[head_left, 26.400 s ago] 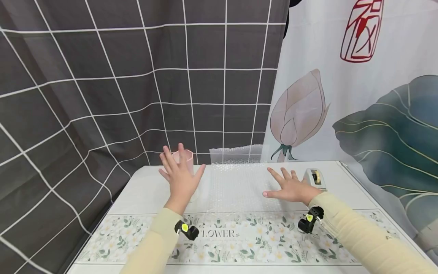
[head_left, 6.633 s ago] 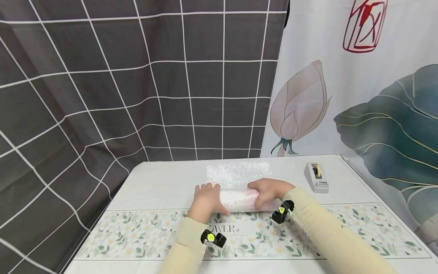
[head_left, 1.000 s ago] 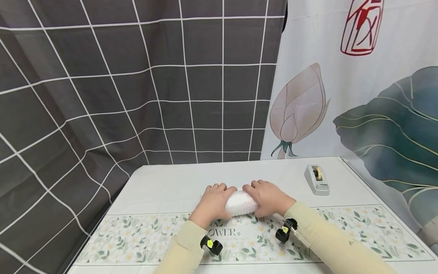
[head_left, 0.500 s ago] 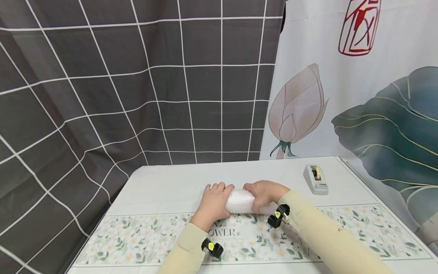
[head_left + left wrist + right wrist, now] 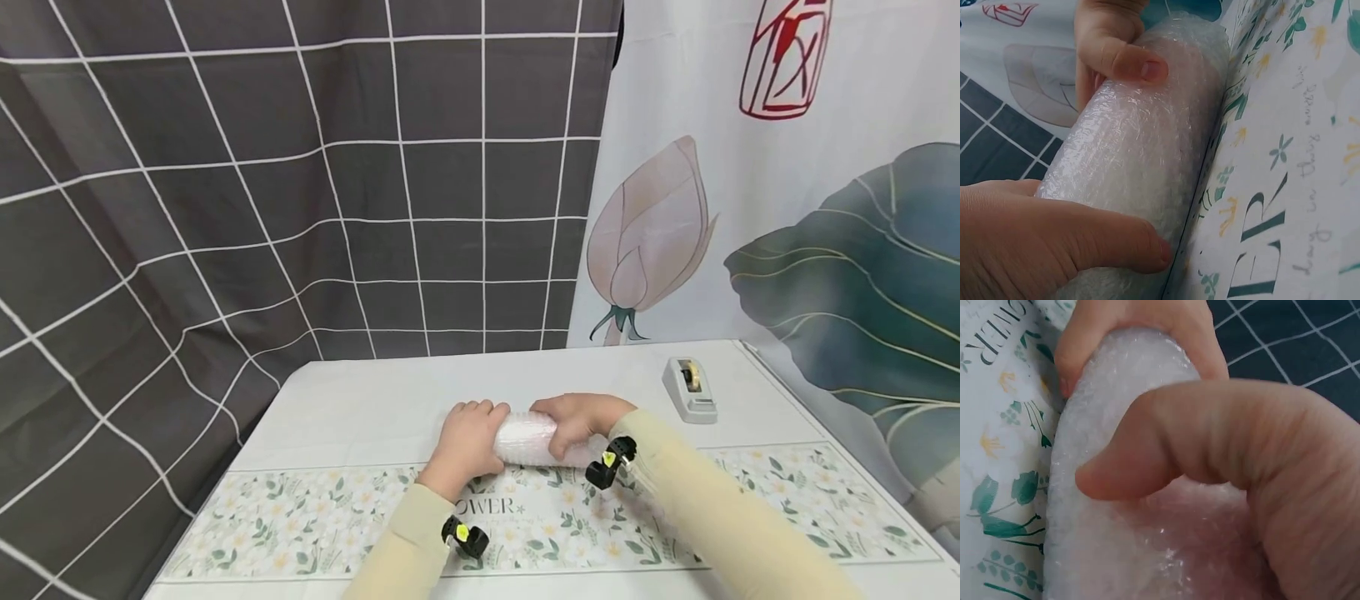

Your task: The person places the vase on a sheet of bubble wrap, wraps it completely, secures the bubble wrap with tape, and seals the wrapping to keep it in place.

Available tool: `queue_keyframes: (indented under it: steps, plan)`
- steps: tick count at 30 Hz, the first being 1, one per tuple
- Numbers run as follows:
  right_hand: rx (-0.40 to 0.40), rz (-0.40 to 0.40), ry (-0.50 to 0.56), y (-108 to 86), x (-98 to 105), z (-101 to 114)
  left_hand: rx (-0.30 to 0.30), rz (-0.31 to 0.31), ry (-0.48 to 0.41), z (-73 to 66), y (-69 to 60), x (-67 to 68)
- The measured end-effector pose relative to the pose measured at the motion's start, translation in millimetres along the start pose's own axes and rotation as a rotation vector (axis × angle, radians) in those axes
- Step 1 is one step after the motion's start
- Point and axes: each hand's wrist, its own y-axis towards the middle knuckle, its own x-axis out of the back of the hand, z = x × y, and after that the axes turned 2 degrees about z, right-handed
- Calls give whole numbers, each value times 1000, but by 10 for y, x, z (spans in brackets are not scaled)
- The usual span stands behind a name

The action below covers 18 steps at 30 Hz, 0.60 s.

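A roll of clear bubble wrap (image 5: 523, 439) lies sideways on the table, with something pink showing through its right part. My left hand (image 5: 467, 443) grips the roll's left end, thumb on the near side and fingers over the top. Round the right part curls my right hand (image 5: 582, 422). In the left wrist view the wrap (image 5: 1129, 144) looks wound in layers, with the left thumb (image 5: 1116, 240) pressed along it. The right wrist view shows the right thumb (image 5: 1129, 450) bent over the wrap (image 5: 1104, 531). The pink thing inside is blurred by the wrap.
A grey-white tape dispenser (image 5: 690, 390) stands at the table's back right. A flower-printed band (image 5: 315, 521) runs across the white table (image 5: 375, 400). Behind hang a dark grid curtain (image 5: 450, 183) and a white curtain with a lotus print (image 5: 648, 225).
The flat sheet seen earlier is now wound into a roll, and the pink cup stands inside no longer in open view. Lately the roll has gone from tilted to nearly level between both hands.
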Motion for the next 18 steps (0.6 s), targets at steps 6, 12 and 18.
queue_keyframes:
  steps: [6, 12, 18]
  plan:
    - [143, -128, -244, -158, 0, 19, -15, 33, -21, 27, 54, -16]
    - [294, -399, -507, -266, -95, 82, 4, 111, -119, 68, 113, 29]
    - [302, -470, -624, -301, -220, 112, 20, 263, -269, 129, 169, 154]
